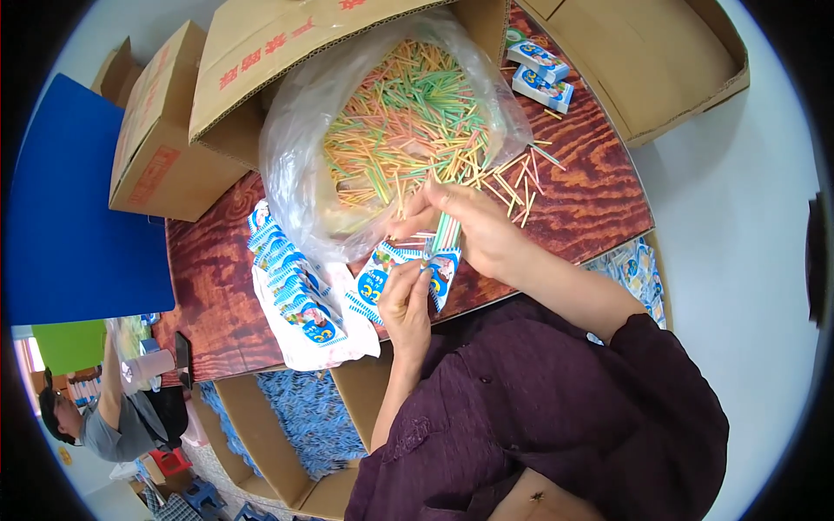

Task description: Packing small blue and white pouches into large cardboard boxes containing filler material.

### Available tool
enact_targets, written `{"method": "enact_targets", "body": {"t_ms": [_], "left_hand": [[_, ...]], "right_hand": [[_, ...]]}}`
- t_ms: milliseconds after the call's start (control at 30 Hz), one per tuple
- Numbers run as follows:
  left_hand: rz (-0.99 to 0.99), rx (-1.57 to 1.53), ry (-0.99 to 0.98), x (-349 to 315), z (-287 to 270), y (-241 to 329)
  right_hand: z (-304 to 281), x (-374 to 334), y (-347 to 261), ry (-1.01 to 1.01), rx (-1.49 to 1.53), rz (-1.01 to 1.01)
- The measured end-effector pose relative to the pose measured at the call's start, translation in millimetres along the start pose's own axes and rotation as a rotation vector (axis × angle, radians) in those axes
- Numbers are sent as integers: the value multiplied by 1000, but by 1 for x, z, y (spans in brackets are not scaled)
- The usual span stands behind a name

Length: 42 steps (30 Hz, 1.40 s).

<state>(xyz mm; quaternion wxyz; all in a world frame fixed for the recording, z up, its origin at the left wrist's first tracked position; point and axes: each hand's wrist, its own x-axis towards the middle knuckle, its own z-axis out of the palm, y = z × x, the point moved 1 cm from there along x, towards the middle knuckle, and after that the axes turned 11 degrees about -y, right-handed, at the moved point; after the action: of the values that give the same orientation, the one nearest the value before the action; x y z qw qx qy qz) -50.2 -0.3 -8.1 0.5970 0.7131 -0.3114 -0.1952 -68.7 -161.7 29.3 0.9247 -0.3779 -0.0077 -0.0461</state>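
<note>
My left hand (pixel 406 300) pinches the top edge of a small blue-and-white packet (pixel 444 276). Between the fingers of my right hand (pixel 476 224) is a small bunch of pastel sticks (pixel 446 233), their lower ends at the packet's mouth. How far they reach inside is hidden. Beside that packet, to the left, lie more blue-and-white packets (pixel 373 276), fanned over each other. Just beyond my hands, a clear plastic bag (pixel 291 165) spills open, full of loose thin sticks (pixel 408 113) in yellow, green, pink and orange.
An overlapping row of packets (pixel 300 286) rests on a white sheet (pixel 274 326). Around the bag stands a cardboard box (pixel 252 52); another box (pixel 169 130) is to its left. Two small cartons (pixel 543 87) sit far right. Below the table, boxes hold blue packets (pixel 308 417). A person (pixel 122 425) works at left.
</note>
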Motion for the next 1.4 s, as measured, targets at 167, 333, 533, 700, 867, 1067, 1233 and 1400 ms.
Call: {"method": "enact_targets", "body": {"t_ms": [167,333,533,700,867,1067,1233,1400], "left_hand": [[10,-43,86,-5,6,-5],[88,-188,83,-5,7,0],[-6,-364,4,-6,2,-7],[-135,-375,-109,-8,-3,14],[-148,-605,-66,-15,-13,21],[-178,-652,344,-37,-72,24],[-70,-195,586,-54,-127,-38],[-123,526,733,-48,-132,-67]], "right_hand": [[2,-9,8,-198,-326,-29],[9,-22,-15,-245,-424,89],[31,-42,-29,-109,-1276,83],[38,-51,-23,-271,-1322,-120],[48,-45,-17,-296,-1357,-228],[28,-48,-17,-200,-1152,22],[20,-50,-4,-190,-1111,49],[19,-48,-3,-212,-1168,31]]}}
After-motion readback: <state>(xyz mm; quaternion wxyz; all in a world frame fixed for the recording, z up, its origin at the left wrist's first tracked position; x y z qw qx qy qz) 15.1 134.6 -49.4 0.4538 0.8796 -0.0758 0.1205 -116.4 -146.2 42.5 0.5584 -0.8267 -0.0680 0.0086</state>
